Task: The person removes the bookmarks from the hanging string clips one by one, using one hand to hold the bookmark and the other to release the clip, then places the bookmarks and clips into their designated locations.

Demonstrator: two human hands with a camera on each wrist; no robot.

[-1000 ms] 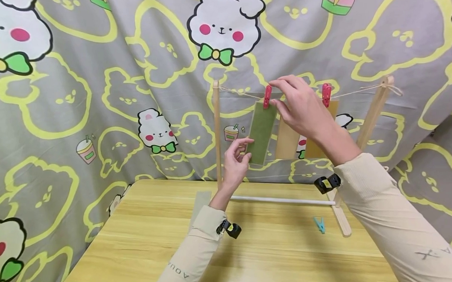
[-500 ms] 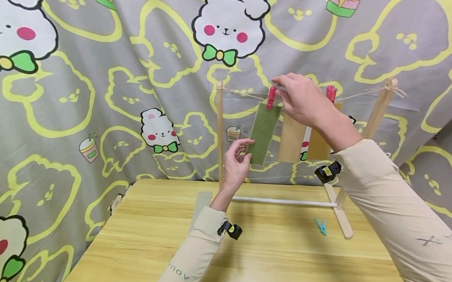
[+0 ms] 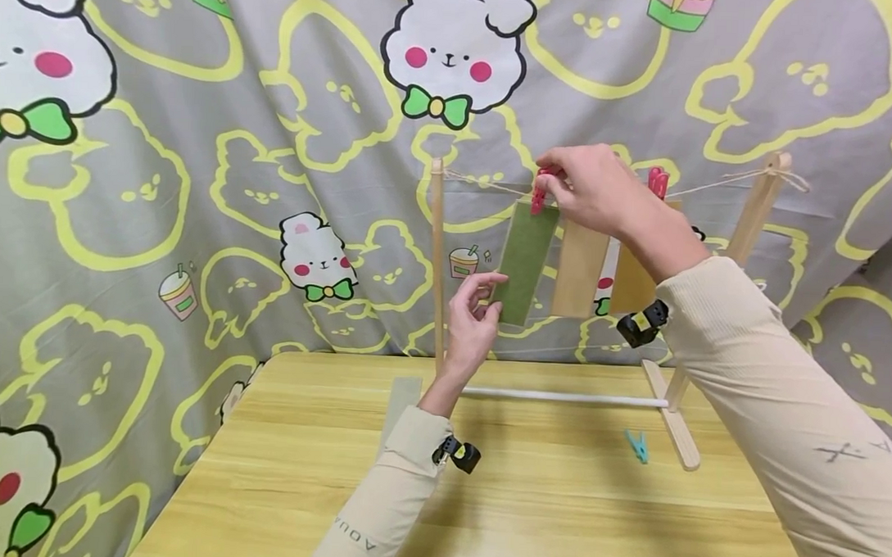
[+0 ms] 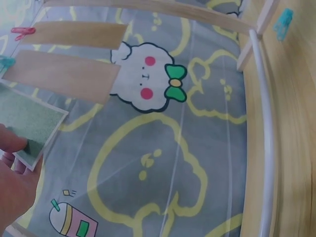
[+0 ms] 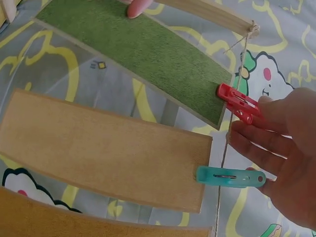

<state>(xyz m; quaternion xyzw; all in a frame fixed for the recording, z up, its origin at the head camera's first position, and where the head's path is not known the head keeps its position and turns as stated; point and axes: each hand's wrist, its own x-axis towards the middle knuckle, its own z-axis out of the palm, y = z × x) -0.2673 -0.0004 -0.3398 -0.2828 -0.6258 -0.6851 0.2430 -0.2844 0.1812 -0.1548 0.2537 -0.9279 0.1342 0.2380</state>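
A green fuzzy strip (image 3: pixel 526 265) with a pale border hangs at a slant from the string (image 5: pixel 224 153). A red clothespin (image 5: pixel 241 102) grips its top edge. My right hand (image 3: pixel 600 190) pinches the handle end of this clothespin. With thumb and fingers, my left hand (image 3: pixel 474 333) pinches the strip's lower left edge. Beside the green strip hangs a tan strip (image 5: pixel 111 148), clipped by a teal clothespin (image 5: pixel 229 177) just below my right fingers. Farther right, an orange-brown strip (image 3: pixel 633 281) hangs from another red clothespin (image 3: pixel 658 183), partly hidden by my right wrist.
Two wooden posts (image 3: pixel 437 262) hold up the string, and a white rod (image 3: pixel 567 397) joins them low down. A loose teal clothespin (image 3: pixel 638 446) lies on the wooden table (image 3: pixel 556 512). A grey-green strip (image 3: pixel 401 404) lies by my left forearm. A patterned curtain (image 3: pixel 199 180) hangs behind.
My right fingers have moved from the clothespin's right side to pinch its handle end. My left hand keeps its pinch on the green strip. The head view has shifted slightly.
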